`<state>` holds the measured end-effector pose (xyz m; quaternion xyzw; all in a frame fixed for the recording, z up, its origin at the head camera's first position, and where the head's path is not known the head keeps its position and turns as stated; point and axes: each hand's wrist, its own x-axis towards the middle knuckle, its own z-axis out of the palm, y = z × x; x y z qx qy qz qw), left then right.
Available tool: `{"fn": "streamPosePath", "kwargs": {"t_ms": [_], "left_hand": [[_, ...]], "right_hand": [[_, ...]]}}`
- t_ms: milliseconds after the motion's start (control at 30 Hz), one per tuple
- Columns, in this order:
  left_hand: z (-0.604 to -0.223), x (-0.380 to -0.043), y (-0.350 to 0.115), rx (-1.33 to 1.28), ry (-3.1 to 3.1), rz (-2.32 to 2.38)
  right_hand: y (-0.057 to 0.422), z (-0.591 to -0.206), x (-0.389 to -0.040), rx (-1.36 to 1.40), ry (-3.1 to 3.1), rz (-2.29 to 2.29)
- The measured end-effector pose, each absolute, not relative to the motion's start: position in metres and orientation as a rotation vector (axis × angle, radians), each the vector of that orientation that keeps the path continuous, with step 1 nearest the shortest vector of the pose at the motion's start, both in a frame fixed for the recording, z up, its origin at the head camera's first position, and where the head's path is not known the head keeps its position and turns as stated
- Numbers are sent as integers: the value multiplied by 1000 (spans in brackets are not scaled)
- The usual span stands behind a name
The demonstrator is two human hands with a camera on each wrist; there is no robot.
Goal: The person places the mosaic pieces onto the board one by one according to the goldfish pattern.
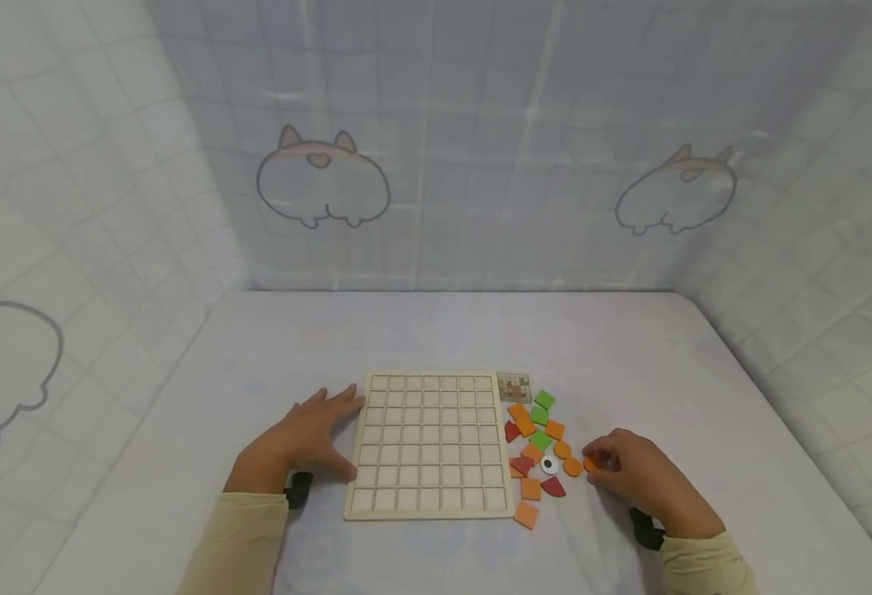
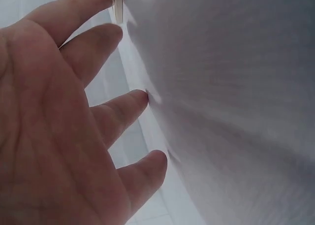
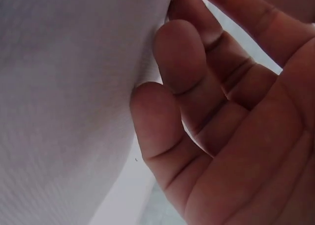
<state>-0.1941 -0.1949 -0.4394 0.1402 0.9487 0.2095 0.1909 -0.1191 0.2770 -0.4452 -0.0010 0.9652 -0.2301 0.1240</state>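
Observation:
A pale wooden grid board (image 1: 436, 444) lies flat on the table. Spread fingers of my left hand (image 1: 309, 434) touch its left edge, with the thumb near the lower part and the index finger near the upper corner. In the left wrist view, other fingertips (image 2: 140, 98) of that hand rest on the cloth. To the right of the loose pieces, my right hand (image 1: 636, 471) pinches an orange round piece (image 1: 591, 464) between thumb and index finger. Its remaining fingers (image 3: 157, 116) bend down to the cloth in the right wrist view.
Beside the board lie several orange squares (image 1: 526, 516), green squares (image 1: 545, 400), red quarter-round pieces (image 1: 553, 487), orange discs (image 1: 572, 468) and a white eye disc (image 1: 549, 464). A small pattern card (image 1: 514, 387) sits at the board's upper right corner. Hanging cloth walls (image 1: 436, 165) surround the table.

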Motion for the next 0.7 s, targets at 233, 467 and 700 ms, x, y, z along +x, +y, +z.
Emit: {"fn": "streamPosePath", "kwargs": {"t_ms": [233, 467, 700], "left_hand": [[-444, -197, -194, 397, 2689, 543], [-441, -203, -193, 427, 2678, 566], [-444, -200, -192, 402, 2653, 559]], "right_hand": [[274, -439, -122, -25, 2851, -640], [229, -419, -122, -171, 2918, -780], [150, -422, -123, -732, 2965, -759]]}}
